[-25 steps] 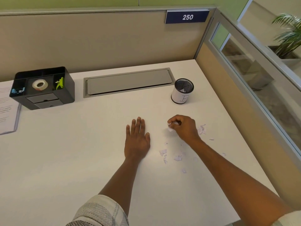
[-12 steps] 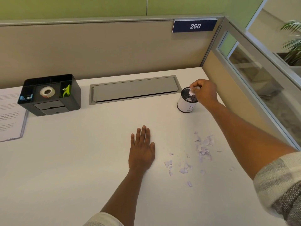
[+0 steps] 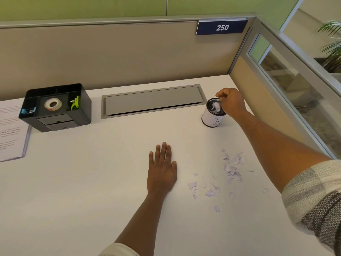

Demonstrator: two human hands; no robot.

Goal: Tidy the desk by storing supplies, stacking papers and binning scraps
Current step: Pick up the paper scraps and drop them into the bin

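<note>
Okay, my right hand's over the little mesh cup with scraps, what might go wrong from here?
1. The right hand hangs close over the rim of the small mesh cup; a knock on withdrawing might tip it and spill the scraps inside.
2. Many paper scraps lie loose on the desk under that forearm; a low sleeve may sweep them toward the edge.

White desk [image 3: 73, 200] set in a cubicle corner. Rear partition [image 3: 110, 58] beige, metal-capped, with a green wall [image 3: 83, 6] above it. A navy sign [image 3: 222, 27] reading "250" hangs at the partition's right end. A grey hatch [image 3: 153, 101] lies flush in the desk near the rear edge — closed. Right partition [image 3: 262, 100] beige below, with a metal-framed glass panel [image 3: 295, 85] on top. Beyond the glass — a palm plant [image 3: 332, 47]. Light even, soft shadows.
</note>
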